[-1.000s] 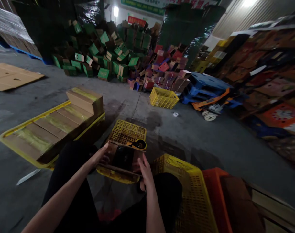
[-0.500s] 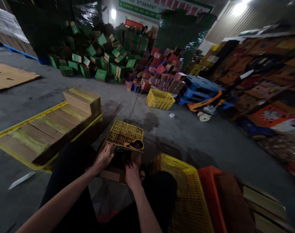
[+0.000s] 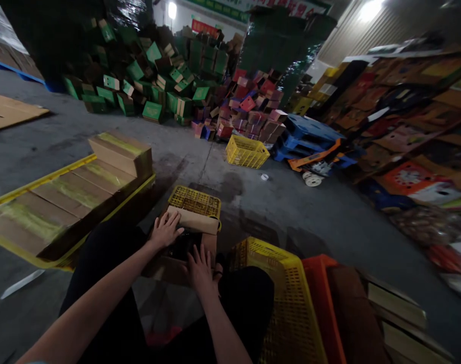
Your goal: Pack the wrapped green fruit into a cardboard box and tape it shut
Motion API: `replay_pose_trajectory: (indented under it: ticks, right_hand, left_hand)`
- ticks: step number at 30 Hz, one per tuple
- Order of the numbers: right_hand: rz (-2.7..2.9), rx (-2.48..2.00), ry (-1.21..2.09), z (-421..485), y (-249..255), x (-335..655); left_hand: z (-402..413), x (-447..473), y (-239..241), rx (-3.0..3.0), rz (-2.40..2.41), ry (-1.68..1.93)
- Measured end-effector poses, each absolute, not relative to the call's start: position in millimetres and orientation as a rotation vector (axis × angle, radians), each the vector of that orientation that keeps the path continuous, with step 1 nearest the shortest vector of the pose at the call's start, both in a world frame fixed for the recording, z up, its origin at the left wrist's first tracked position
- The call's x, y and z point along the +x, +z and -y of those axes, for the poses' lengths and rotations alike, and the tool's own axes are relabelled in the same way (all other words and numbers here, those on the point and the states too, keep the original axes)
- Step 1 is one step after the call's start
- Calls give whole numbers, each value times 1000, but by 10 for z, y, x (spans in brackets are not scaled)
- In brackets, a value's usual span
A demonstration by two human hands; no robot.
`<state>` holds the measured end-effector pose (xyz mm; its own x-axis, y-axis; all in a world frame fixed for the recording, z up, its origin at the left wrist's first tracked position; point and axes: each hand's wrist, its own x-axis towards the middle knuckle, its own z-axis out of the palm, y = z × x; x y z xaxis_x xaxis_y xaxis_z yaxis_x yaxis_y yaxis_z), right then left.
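Observation:
A brown cardboard box [image 3: 194, 220] rests on an upturned yellow crate [image 3: 194, 200] in front of my knees. Its far flap is folded in toward me. My left hand [image 3: 165, 230] lies flat with spread fingers on the box's left flap. My right hand [image 3: 199, 266] presses flat on the near flap, fingers apart. The dark inside of the box shows between the two hands.
A yellow pallet with flat taped cartons [image 3: 69, 189] lies at my left. A yellow crate [image 3: 287, 298] and an orange crate [image 3: 329, 303] stand at my right. Further off lie another yellow crate [image 3: 246, 151], blue pallets [image 3: 310, 134] and heaps of green and red boxes [image 3: 158, 76].
The box's far flap has come down over the black tape dispenser that lay on the crate. Both hands went from gripping the side flaps to pressing flat on the box.

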<state>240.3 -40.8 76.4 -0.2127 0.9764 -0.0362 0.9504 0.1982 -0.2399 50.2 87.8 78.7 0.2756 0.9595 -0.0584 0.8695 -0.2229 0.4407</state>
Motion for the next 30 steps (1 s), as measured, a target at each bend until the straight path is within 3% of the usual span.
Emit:
replay_pose_trajectory:
  ticks: [6,15,22,30]
  right_hand:
    - [2375,-1932,279,385,914,2377]
    - [2102,-2007,-89,424,1220,2531]
    - [1997,-2388,-4,470,1174,2878]
    - [1928,-2531,349,365,962,2863]
  left_hand:
    - [-986,482,823,2194,-1614,-12]
    - [-1134,355,899,2057,-1469,2]
    - [-1348,-207,928,1952,-1044,405]
    - [-1063,-641,861,2219,-1509,747]
